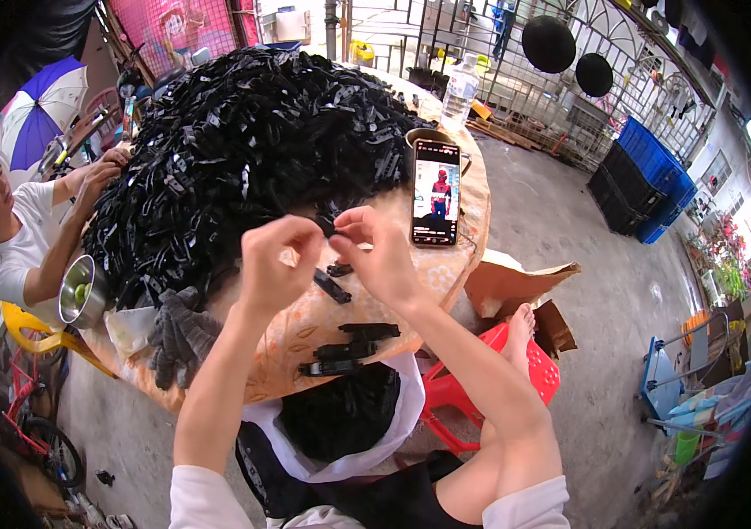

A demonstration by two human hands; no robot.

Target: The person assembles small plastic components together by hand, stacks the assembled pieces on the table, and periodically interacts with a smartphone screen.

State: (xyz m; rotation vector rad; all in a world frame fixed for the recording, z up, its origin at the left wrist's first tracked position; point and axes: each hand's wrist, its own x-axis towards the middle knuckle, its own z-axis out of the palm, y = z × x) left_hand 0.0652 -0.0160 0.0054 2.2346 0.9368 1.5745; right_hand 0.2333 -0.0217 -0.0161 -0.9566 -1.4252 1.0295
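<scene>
My left hand (280,263) and my right hand (377,254) meet over the near side of a round table with an orange flowered cloth (261,353). The fingertips of both are pinched together on a small black plastic piece (327,226), mostly hidden by the fingers. Just below the hands lies a loose black plastic part (333,286). Several more black parts (344,349) rest at the table's near edge. Beyond my hands rises a large heap of black plastic pieces (261,132). Under the edge, a white bag (408,414) hangs open with black pieces inside.
A phone (436,192) leans on a metal mug (419,137) to the right, near a clear bottle (460,95). Grey gloves (179,335) and a metal bowl (82,295) sit left. A co-worker (22,229) handles something across the heap. A red stool (490,379) stands right.
</scene>
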